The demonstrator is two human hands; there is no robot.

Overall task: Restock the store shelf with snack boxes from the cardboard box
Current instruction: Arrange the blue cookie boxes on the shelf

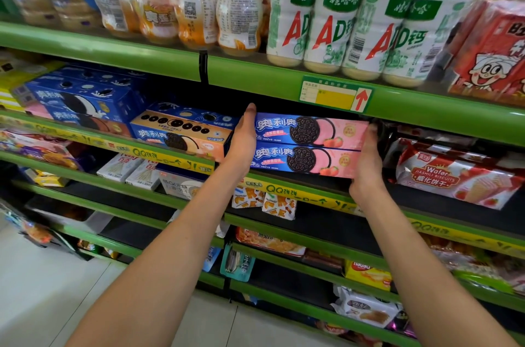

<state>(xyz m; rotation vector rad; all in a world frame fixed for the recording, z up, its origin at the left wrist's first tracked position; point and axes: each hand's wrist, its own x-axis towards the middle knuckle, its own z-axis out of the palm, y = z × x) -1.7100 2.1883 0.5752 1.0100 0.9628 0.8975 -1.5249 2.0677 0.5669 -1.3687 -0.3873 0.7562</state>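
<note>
Now my left hand (243, 138) and right hand (366, 160) press flat on the ends of two stacked cookie boxes (308, 146), lying sideways, shelf (312, 194) gap straight ahead.

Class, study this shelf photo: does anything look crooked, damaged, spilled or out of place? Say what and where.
Nothing looks damaged or spilled. The two pink cookie boxes are stacked squarely, pressed between the left hand and right hand. The wafer pack beside them lies slightly angled, nothing more.
</note>
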